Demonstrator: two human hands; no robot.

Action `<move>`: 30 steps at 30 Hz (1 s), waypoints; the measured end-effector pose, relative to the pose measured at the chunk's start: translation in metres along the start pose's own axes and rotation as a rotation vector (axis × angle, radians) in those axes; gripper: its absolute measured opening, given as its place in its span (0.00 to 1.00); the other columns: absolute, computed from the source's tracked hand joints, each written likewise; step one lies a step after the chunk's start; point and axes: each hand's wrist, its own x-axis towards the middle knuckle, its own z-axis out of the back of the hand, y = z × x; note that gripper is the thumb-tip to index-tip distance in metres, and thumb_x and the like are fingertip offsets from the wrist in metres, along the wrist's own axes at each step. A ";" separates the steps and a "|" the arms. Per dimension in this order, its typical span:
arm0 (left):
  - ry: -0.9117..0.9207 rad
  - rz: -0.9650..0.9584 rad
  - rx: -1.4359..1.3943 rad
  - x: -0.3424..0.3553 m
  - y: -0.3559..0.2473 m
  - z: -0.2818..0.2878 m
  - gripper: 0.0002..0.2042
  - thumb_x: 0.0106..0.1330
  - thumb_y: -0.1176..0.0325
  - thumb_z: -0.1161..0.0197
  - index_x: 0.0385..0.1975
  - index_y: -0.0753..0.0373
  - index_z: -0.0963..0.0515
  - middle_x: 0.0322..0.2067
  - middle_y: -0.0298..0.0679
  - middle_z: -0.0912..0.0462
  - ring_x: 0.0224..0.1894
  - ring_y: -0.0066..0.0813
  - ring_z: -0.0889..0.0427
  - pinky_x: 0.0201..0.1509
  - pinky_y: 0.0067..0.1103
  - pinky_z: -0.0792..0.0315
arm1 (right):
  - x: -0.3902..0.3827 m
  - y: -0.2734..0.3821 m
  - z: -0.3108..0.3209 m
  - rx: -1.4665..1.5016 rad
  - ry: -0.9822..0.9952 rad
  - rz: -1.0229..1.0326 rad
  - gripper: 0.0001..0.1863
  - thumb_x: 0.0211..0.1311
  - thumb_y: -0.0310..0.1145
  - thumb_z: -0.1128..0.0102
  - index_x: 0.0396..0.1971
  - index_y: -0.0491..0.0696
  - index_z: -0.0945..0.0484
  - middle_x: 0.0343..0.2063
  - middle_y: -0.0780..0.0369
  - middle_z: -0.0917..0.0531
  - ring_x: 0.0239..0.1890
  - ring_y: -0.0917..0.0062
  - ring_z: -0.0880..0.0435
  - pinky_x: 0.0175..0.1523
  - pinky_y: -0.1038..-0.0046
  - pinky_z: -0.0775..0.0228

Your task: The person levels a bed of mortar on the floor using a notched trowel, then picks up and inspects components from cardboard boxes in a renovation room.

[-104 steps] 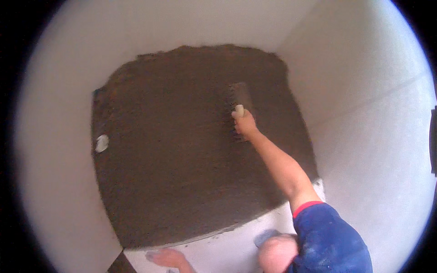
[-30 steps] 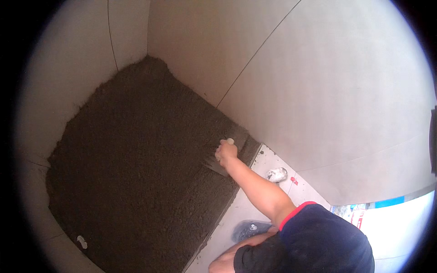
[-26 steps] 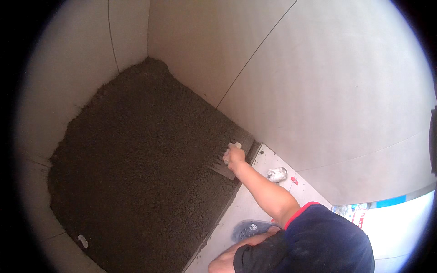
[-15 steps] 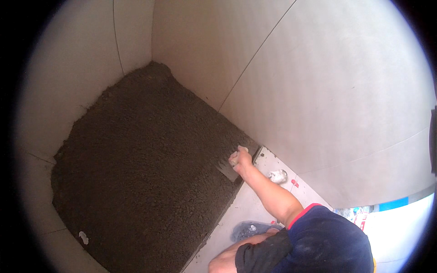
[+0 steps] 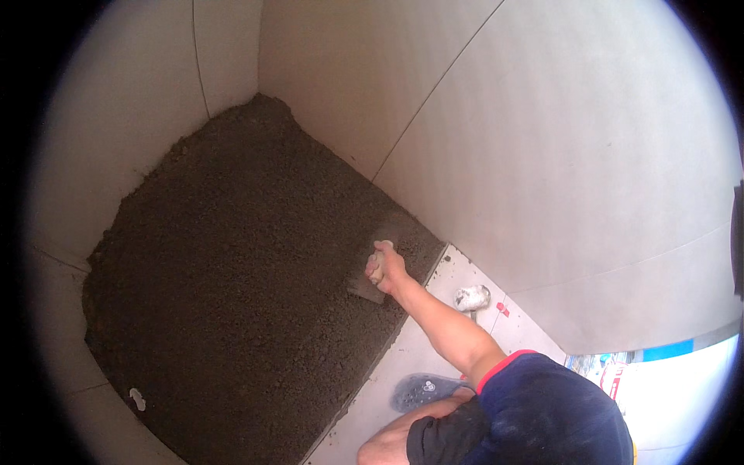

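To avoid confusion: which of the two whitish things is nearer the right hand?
The rounded lump on the pale tiles, right of the forearm. The other, a small patch at the lower-left edge of the dark mortar, lies farther away.

Pale seamed walls [image 5: 573, 163], white tile floor [image 5: 422, 345]; dim corner [image 5: 259, 54]

A worker's right hand [image 5: 381, 266] grips a trowel [image 5: 366, 291] on the dark mortar bed [image 5: 225, 279] before us, near its edge with pale floor tile [image 5: 411, 353] bearing a whitish, rounded object [image 5: 472, 297].
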 end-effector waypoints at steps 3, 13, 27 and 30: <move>-0.045 0.053 0.017 0.023 0.029 -0.035 0.27 0.78 0.60 0.61 0.65 0.79 0.41 0.67 0.65 0.40 0.70 0.61 0.40 0.73 0.46 0.45 | -0.016 -0.026 -0.011 -0.259 0.170 -0.090 0.10 0.66 0.38 0.42 0.35 0.53 0.34 0.22 0.65 0.29 0.17 0.79 0.31 0.20 0.74 0.35; -0.021 -0.024 0.038 0.005 0.017 -0.025 0.27 0.78 0.61 0.60 0.65 0.80 0.42 0.66 0.65 0.40 0.70 0.60 0.40 0.73 0.45 0.44 | 0.005 -0.017 0.019 -0.149 -0.293 0.320 0.11 0.68 0.40 0.44 0.34 0.49 0.33 0.20 0.62 0.28 0.16 0.72 0.28 0.19 0.67 0.34; -0.004 -0.136 0.023 0.000 -0.002 0.020 0.27 0.77 0.62 0.56 0.65 0.81 0.42 0.66 0.63 0.39 0.68 0.57 0.38 0.72 0.41 0.42 | 0.060 0.009 -0.035 -0.350 0.137 0.003 0.11 0.66 0.41 0.40 0.36 0.53 0.32 0.19 0.69 0.30 0.16 0.83 0.34 0.20 0.76 0.39; 0.084 -0.093 0.035 -0.007 -0.016 0.033 0.27 0.77 0.62 0.56 0.65 0.81 0.43 0.66 0.64 0.40 0.68 0.58 0.38 0.72 0.42 0.43 | 0.042 -0.005 -0.079 -0.766 0.370 -0.128 0.11 0.65 0.39 0.38 0.32 0.53 0.32 0.17 0.71 0.31 0.14 0.84 0.35 0.18 0.78 0.40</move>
